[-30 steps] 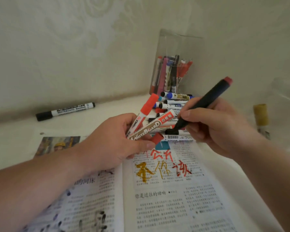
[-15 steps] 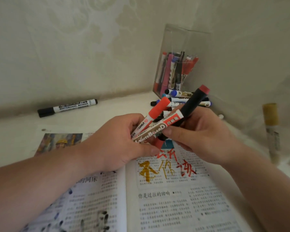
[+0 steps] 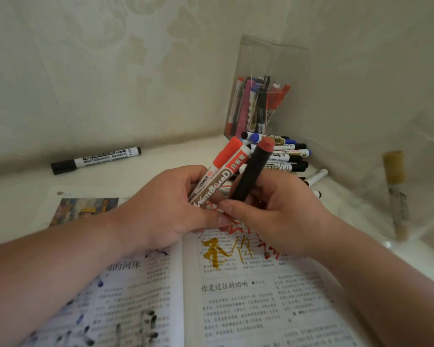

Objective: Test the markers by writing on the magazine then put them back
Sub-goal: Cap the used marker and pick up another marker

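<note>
A clear plastic holder (image 3: pixel 268 71) stands in the corner where the two walls meet, and everything else can be placed from it. Inside, a bunch of markers (image 3: pixel 258 106) stands upright: red, pink, blue and black barrels, their labels too blurred to read. At the foot of the holder a loose pile of markers (image 3: pixel 283 156) lies on the white surface (image 3: pixel 23 194), white barrels with black and blue caps; one barrel shows a large "W" and part of the word "WHITEBOARD".

In front of the holder, over the open magazine (image 3: pixel 248 296), the two hands meet. The left hand (image 3: pixel 168 209) is closed around a pair of red-capped markers (image 3: pixel 223 176); the nearer barrel reads "WHITEBOARD" in white on brown, with Chinese characters on a red band. The right hand (image 3: pixel 278 211) is closed round a black marker (image 3: pixel 251 176) with a red end, tilted up towards the holder, its lower end hidden among the fingers.

The magazine page shows printed Chinese text with large handwritten strokes in gold and red just below the hands, and dark blue and black marks on the left page. Far to the left of the holder, by the wall, a single black-capped marker (image 3: pixel 95 160) lies flat, labelled "WHITEBOARD MARKER". To the right of the holder a gold-capped marker (image 3: pixel 396 191) stands nearly upright.
</note>
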A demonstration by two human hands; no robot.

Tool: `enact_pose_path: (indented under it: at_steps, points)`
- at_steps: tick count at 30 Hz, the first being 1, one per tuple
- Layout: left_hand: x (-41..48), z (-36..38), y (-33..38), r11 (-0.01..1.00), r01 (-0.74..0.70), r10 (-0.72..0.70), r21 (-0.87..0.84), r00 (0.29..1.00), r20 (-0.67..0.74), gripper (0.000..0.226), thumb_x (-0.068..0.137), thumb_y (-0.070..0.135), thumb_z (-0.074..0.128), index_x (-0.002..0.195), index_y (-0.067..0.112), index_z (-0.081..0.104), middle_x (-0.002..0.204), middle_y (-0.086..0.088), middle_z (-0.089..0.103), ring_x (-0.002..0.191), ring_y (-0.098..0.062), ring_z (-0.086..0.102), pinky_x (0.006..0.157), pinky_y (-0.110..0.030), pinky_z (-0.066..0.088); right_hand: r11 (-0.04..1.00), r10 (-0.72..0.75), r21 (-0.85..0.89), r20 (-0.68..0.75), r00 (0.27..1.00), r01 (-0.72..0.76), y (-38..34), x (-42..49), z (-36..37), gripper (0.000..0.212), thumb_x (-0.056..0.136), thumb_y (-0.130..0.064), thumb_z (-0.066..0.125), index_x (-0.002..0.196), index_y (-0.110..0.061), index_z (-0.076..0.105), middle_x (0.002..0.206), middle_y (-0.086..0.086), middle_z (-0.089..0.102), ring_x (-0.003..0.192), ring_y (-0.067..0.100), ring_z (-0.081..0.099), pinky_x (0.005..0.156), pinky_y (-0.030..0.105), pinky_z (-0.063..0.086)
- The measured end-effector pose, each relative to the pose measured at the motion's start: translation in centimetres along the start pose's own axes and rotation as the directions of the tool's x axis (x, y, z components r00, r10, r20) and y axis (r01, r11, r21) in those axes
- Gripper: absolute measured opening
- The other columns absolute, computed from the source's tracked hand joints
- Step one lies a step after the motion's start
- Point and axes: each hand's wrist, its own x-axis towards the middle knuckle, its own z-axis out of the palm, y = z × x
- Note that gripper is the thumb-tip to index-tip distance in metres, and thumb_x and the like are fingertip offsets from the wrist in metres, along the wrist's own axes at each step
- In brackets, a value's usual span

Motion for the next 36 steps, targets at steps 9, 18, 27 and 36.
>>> enact_pose_path:
  at_steps: [9,18,27,36]
  points:
    - [-0.1,-0.4,0.6,0.999,-0.031,0.031,-0.021,0.999,0.030,0.037,0.071,-0.010,0.083,0.083,0.020,0.066,0.073,0.008,0.073,0.068,-0.001,0.068,0.063,-0.013,0.051,0.996,0.049,0.078,0.044,0.998,-0.052,-0.5,0.5,0.6,0.016,0.092,-0.018,0.074,0.107,-0.022,0.072,0.086,-0.006,0.078,0.076,0.008,0.075,0.076,0.033,0.062]
    - [-0.4,-0.2,0.4,0.992,-0.014,0.022,0.126,0.998,-0.057,0.033,0.069,0.006,0.090,0.084,0.026,0.069,0.075,0.008,0.073,0.067,-0.008,0.067,0.068,-0.026,0.055,0.997,0.032,0.065,0.005,0.999,-0.032,-0.4,-0.2,1.6,0.014,0.091,-0.025,0.076,0.103,-0.028,0.071,0.076,-0.020,0.071,0.064,-0.002,0.066,0.062,0.018,0.052]
    - [-0.3,0.3,0.4,0.979,-0.019,0.037,0.205,0.996,-0.082,0.033,0.066,0.028,0.090,0.089,0.041,0.070,0.072,0.002,0.074,0.060,-0.017,0.067,0.072,-0.037,0.055,0.977,-0.028,0.189,-0.336,0.941,0.097,-1.2,-0.3,0.8,0.038,0.095,-0.027,0.068,0.121,-0.044,0.044,0.103,-0.005,0.064,0.093,0.021,0.068,0.085,0.046,0.058]
    - [-0.7,0.9,1.5,0.998,-0.059,0.058,-0.012,0.994,-0.097,0.041,0.078,0.063,0.062,0.105,0.032,0.065,0.077,-0.001,0.076,0.047,-0.017,0.054,0.045,-0.021,0.042,0.946,-0.316,-0.195,-0.739,0.595,0.259,-6.4,-2.1,-9.7,0.034,0.092,-0.014,0.073,0.101,-0.044,0.060,0.078,-0.017,0.064,0.063,0.016,0.060,0.058,0.049,0.055]
